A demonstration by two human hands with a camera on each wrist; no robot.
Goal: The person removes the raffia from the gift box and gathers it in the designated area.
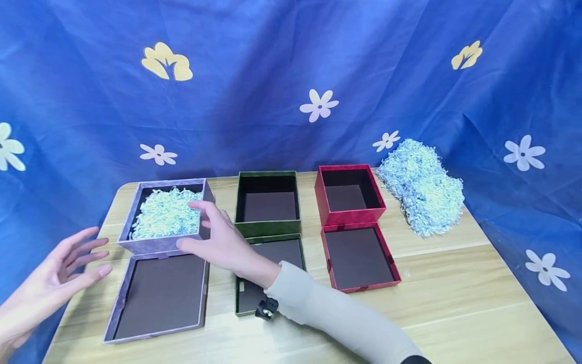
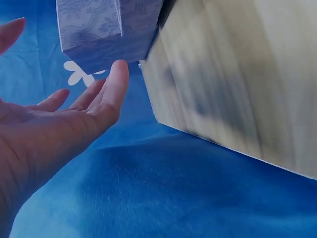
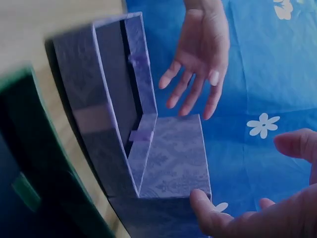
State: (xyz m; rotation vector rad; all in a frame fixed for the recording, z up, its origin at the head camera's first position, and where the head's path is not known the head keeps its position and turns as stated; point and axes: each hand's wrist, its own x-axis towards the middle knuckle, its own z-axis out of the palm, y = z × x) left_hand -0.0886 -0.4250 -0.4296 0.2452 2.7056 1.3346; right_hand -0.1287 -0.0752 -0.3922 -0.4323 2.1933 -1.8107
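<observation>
A lavender patterned box (image 1: 170, 246) stands at the table's left, its inside filled with pale blue shredded paper (image 1: 165, 215). Its lid (image 1: 161, 298) lies flat in front, dark inner side up. My right hand (image 1: 218, 235) is at the box's right front corner, thumb near the front rim, fingers over the right side; nothing is seen gripped. My left hand (image 1: 68, 273) hovers left of the box and lid, fingers spread and apart from both. The left wrist view shows that hand (image 2: 64, 119) below the box's patterned side (image 2: 106, 29), holding nothing.
A green box (image 1: 268, 228) with its lid (image 1: 282, 247) and a red box (image 1: 352, 217) with its lid (image 1: 359, 258) stand to the right. Farther right is a heap of blue shredded paper (image 1: 423, 189). A blue flowered cloth (image 1: 273, 65) hangs behind the wooden table (image 1: 454, 298).
</observation>
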